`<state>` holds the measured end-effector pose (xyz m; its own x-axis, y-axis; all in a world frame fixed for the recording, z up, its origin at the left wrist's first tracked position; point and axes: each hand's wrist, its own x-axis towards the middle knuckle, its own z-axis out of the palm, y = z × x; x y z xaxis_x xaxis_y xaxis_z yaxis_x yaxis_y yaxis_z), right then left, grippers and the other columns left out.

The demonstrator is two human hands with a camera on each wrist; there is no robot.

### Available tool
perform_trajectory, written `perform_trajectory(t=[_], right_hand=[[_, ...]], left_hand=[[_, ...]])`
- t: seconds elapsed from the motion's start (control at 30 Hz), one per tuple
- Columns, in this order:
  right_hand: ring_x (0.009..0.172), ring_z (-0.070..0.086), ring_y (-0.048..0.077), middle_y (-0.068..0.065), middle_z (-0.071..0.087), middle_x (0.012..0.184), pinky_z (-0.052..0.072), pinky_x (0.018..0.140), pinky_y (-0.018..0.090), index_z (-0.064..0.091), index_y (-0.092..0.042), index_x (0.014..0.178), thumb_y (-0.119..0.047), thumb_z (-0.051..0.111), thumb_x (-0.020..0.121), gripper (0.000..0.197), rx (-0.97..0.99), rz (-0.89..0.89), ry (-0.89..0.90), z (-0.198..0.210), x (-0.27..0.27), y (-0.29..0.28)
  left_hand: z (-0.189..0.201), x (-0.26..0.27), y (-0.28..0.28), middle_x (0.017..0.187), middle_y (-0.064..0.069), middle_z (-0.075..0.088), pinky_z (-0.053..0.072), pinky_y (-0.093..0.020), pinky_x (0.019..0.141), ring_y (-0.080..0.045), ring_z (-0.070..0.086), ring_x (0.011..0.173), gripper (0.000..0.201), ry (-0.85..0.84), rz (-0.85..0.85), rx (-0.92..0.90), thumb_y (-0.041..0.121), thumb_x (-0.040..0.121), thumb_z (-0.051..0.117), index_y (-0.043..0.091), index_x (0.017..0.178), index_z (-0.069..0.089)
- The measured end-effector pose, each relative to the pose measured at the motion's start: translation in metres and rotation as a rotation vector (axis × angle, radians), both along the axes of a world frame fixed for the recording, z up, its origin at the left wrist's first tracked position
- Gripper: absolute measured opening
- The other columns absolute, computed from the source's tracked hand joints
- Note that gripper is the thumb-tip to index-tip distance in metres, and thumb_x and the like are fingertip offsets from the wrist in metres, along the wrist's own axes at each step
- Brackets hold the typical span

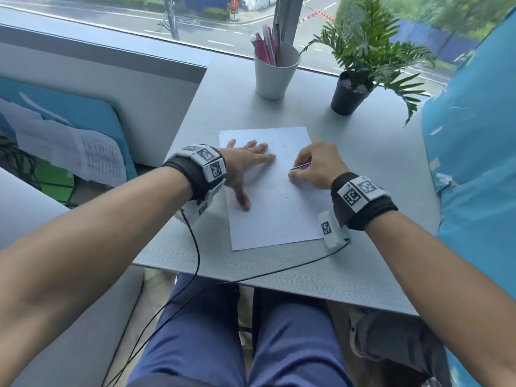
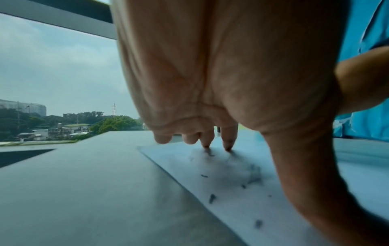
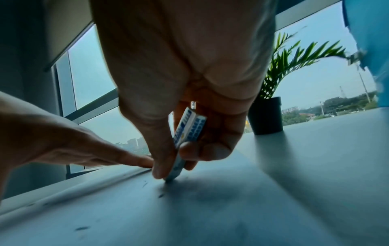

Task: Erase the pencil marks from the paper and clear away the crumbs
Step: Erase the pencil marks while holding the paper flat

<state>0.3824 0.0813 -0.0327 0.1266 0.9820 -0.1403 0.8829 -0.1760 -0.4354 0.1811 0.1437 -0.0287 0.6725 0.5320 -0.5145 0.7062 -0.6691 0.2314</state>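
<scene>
At centre of the head view: paper (image 1: 276,191), flat on grey table (image 1: 363,263), lower edge near the table's front rim. Left hand (image 1: 245,166), fingers spread and straight, pressed flat on the sheet's left half as an anchor. Right hand (image 1: 315,166), fingers curled, pinching eraser (image 3: 187,131) (blue-and-white sleeve), bare tip down on the sheet. Step in hand, by judgement: rubbing-out under way, sweeping not begun. Next move likely calls for short strokes away from the anchoring hand, so as not to buckle the sheet; then brushing of crumbs (image 2: 212,198) off the page. Pencil marks: faint at best from the head view, possibly mostly gone. Shown only by the wrist views: dark rolled crumbs scattered over the sheet, grey smudge under the left fingertips (image 2: 228,147), eraser tip's contact point. Shown only from the head, upper frame: white cup of pens (image 1: 275,74), potted plant (image 1: 354,90).
</scene>
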Motion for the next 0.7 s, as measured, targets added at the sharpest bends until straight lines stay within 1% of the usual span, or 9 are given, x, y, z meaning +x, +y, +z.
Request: perform_trajectory(t=[0.1, 0.17, 0.23, 0.27, 0.33, 0.37, 0.47, 0.6, 0.7], right_hand=[[0.073, 0.058, 0.009, -0.007, 0.061, 0.072, 0.040, 0.057, 0.010, 0.076, -0.015, 0.074, -0.024, 0.081, 0.068, 0.012, -0.026, 0.007, 0.000, 0.000, 0.011, -0.008], [0.073, 0.060, 0.011, -0.004, 0.062, 0.072, 0.047, 0.062, 0.017, 0.076, -0.013, 0.074, -0.023, 0.083, 0.068, 0.014, -0.048, 0.040, -0.005, 0.001, 0.009, -0.011], [0.071, 0.062, 0.010, -0.006, 0.062, 0.069, 0.051, 0.067, 0.019, 0.076, -0.013, 0.074, -0.023, 0.084, 0.068, 0.014, -0.046, 0.091, -0.005, 0.003, 0.001, -0.013], [0.067, 0.060, 0.005, -0.008, 0.061, 0.066, 0.050, 0.064, 0.014, 0.075, -0.014, 0.074, -0.023, 0.084, 0.068, 0.014, -0.032, 0.104, 0.014, 0.005, -0.003, -0.012], [0.061, 0.055, -0.004, -0.013, 0.060, 0.064, 0.038, 0.053, 0.000, 0.075, -0.019, 0.076, -0.026, 0.084, 0.069, 0.014, 0.001, 0.091, 0.078, 0.007, -0.008, -0.006], [0.060, 0.055, -0.005, -0.012, 0.062, 0.065, 0.036, 0.052, 0.000, 0.075, -0.019, 0.077, -0.026, 0.085, 0.069, 0.014, 0.015, 0.070, 0.116, 0.007, -0.010, -0.001], [0.065, 0.060, 0.004, -0.004, 0.069, 0.070, 0.042, 0.061, 0.010, 0.077, -0.016, 0.078, -0.026, 0.083, 0.067, 0.015, 0.057, 0.027, 0.146, 0.001, -0.018, 0.005], [0.065, 0.062, 0.002, -0.004, 0.071, 0.071, 0.043, 0.058, 0.005, 0.078, -0.017, 0.075, -0.025, 0.082, 0.068, 0.012, -0.020, 0.140, 0.134, -0.004, -0.026, -0.003], [0.067, 0.066, 0.007, -0.001, 0.073, 0.070, 0.052, 0.062, 0.017, 0.078, -0.015, 0.072, -0.026, 0.080, 0.067, 0.012, 0.041, 0.000, 0.187, -0.002, -0.019, 0.000]], left_hand=[[0.005, -0.005, 0.006, 0.166, 0.007, -0.002, -0.004, -0.048, 0.122, -0.018, -0.002, 0.153, 0.116, 0.006, -0.027, 0.026, 0.040, 0.071, 0.086, 0.032, 0.159, 0.011], [0.002, -0.004, 0.002, 0.166, 0.007, 0.001, 0.004, -0.044, 0.124, -0.018, 0.004, 0.153, 0.108, -0.035, -0.008, 0.041, 0.048, 0.076, 0.080, 0.028, 0.159, 0.013], [-0.007, 0.000, -0.007, 0.167, 0.004, -0.002, 0.006, -0.044, 0.124, -0.017, -0.001, 0.153, 0.119, -0.074, 0.032, 0.037, 0.067, 0.070, 0.075, 0.024, 0.159, 0.009], [-0.013, 0.002, -0.012, 0.166, 0.005, -0.006, 0.005, -0.048, 0.124, -0.017, -0.005, 0.153, 0.126, -0.086, 0.051, 0.036, 0.073, 0.065, 0.074, 0.024, 0.159, 0.006], [-0.022, 0.004, -0.018, 0.166, 0.007, -0.013, 0.001, -0.058, 0.121, -0.016, -0.012, 0.152, 0.137, -0.101, 0.072, 0.044, 0.080, 0.056, 0.074, 0.028, 0.159, 0.000], [-0.025, 0.003, -0.019, 0.165, 0.008, -0.015, -0.001, -0.060, 0.120, -0.015, -0.014, 0.152, 0.139, -0.105, 0.075, 0.043, 0.081, 0.054, 0.073, 0.030, 0.159, -0.003], [-0.026, 0.002, -0.018, 0.164, 0.007, -0.018, -0.005, -0.062, 0.117, -0.017, -0.017, 0.151, 0.140, -0.096, 0.066, 0.035, 0.082, 0.054, 0.072, 0.031, 0.158, -0.007], [-0.025, 0.002, -0.019, 0.164, 0.006, -0.021, -0.009, -0.064, 0.114, -0.018, -0.020, 0.150, 0.142, -0.058, 0.054, 0.038, 0.084, 0.053, 0.070, 0.030, 0.158, -0.009], [-0.025, 0.004, -0.020, 0.164, 0.006, -0.021, -0.009, -0.063, 0.116, -0.018, -0.020, 0.150, 0.141, -0.062, 0.054, 0.037, 0.083, 0.053, 0.070, 0.031, 0.158, -0.009]])
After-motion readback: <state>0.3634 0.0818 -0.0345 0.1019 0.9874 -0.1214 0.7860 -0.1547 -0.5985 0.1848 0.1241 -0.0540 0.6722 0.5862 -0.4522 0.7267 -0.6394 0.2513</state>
